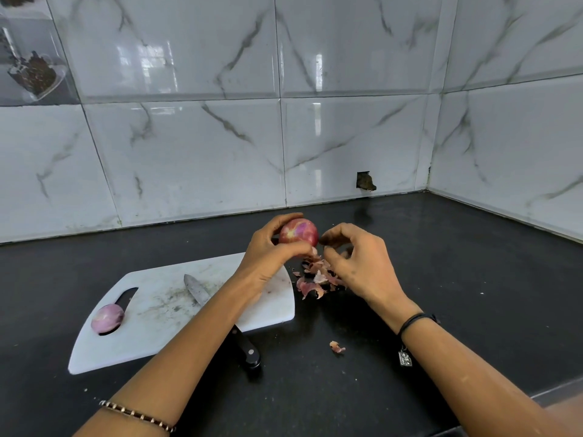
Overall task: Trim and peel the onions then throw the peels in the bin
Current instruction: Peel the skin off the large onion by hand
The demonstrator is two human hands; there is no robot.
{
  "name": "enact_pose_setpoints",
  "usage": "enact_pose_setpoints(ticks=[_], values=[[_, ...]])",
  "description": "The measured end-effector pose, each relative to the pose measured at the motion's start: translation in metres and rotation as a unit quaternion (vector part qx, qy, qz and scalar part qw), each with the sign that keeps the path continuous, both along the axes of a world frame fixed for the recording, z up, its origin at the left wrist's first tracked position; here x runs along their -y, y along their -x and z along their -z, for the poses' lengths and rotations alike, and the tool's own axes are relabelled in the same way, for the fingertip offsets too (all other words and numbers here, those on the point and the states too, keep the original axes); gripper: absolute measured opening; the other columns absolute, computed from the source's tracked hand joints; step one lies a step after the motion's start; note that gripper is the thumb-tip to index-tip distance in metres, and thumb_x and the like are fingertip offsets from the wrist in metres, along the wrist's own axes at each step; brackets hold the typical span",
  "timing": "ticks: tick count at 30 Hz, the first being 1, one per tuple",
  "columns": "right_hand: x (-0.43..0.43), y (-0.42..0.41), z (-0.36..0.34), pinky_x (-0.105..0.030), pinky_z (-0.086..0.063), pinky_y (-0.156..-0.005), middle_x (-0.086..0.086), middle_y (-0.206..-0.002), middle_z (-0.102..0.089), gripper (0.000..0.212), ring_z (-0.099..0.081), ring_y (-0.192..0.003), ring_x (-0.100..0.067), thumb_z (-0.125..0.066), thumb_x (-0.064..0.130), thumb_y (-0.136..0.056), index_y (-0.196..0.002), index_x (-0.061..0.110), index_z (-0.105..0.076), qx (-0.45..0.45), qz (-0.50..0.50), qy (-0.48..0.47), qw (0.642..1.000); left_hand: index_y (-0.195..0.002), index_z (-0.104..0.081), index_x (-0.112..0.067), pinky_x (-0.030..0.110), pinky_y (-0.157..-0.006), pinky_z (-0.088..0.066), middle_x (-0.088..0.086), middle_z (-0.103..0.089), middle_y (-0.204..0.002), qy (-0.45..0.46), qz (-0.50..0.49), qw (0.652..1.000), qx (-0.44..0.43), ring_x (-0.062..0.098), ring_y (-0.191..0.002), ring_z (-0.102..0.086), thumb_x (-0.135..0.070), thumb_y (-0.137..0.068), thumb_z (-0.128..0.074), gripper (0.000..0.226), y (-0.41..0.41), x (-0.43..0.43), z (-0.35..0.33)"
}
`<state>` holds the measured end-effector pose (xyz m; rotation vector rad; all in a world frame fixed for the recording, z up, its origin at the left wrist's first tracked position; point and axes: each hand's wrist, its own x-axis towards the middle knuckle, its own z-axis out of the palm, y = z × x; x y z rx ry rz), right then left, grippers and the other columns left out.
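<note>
Fingers [285, 218] of the left hand [268, 255] curl over and under the red onion [298, 232], holding it above the far right corner of the cutting board [164, 310]. Just right of it, the right hand [362, 263] bends index and thumb towards each other at the onion's flank; whether they nip a strip of skin is too small to tell. The skin to pull thus lies leftward of that hand, with the heap of peels [317, 280] on the table [441, 279] directly beneath, so a pull would likely run rightward and down
</note>
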<state>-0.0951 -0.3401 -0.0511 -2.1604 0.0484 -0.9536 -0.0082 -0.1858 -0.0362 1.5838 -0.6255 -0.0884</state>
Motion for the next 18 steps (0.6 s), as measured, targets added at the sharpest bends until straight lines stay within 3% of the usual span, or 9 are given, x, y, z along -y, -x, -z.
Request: enact_pose_setpoints(ticks=[4,9,12,15,18], values=[[-0.003,0.002,-0.002,-0.018,-0.055,-0.067,0.005,-0.085,-0.071,0.010,-0.067,-0.072,-0.004,-0.069,0.013,-0.093,-0.101,0.019,-0.070,0.001,-0.038,-0.052,0.998,-0.115,-0.067,-0.009,0.025,-0.062,-0.051,0.009,-0.069,-0.102,0.087,0.040,0.988,-0.119,0.017,-0.082,-0.068,-0.032,-0.048,-0.079,0.071,0.003,-0.001,-0.007],[-0.007,0.006,-0.004,-0.015,-0.051,-0.067,0.011,-0.105,-0.067,0.021,-0.062,-0.080,0.002,-0.071,0.016,-0.090,-0.111,0.018,-0.067,0.028,-0.056,-0.045,0.997,-0.109,-0.064,-0.006,0.028,-0.056,-0.043,0.017,-0.068,-0.091,0.130,0.116,0.958,-0.226,0.021,-0.063,-0.059,-0.025,-0.068,-0.071,0.045,0.009,-0.005,-0.014],[-0.007,0.007,-0.006,-0.013,-0.049,-0.071,0.012,-0.112,-0.066,0.023,-0.063,-0.094,0.001,-0.068,0.018,-0.093,-0.116,0.018,-0.067,0.048,-0.065,-0.044,0.996,-0.110,-0.063,-0.003,0.024,-0.045,-0.044,0.012,-0.066,-0.080,0.121,0.137,0.953,-0.240,0.018,-0.053,-0.052,-0.039,-0.077,-0.068,0.049,0.012,-0.004,-0.016],[-0.009,0.007,-0.005,-0.015,-0.050,-0.067,0.011,-0.114,-0.067,0.027,-0.064,-0.096,-0.004,-0.066,0.024,-0.094,-0.120,0.020,-0.067,0.066,-0.078,-0.024,0.995,-0.104,-0.067,-0.007,0.021,-0.040,-0.042,0.010,-0.065,-0.076,0.102,0.135,0.956,-0.240,0.014,-0.045,-0.049,-0.046,-0.090,-0.061,0.043,0.012,-0.006,-0.015],[-0.009,0.008,-0.005,-0.015,-0.050,-0.066,0.011,-0.120,-0.066,0.040,-0.065,-0.097,-0.006,-0.063,0.033,-0.091,-0.129,0.019,-0.064,0.087,-0.082,-0.028,0.992,-0.110,-0.066,-0.007,0.021,-0.040,-0.044,0.012,-0.068,-0.077,0.058,0.121,0.966,-0.220,0.013,-0.045,-0.050,-0.055,-0.090,-0.061,0.053,0.012,-0.006,-0.014]])
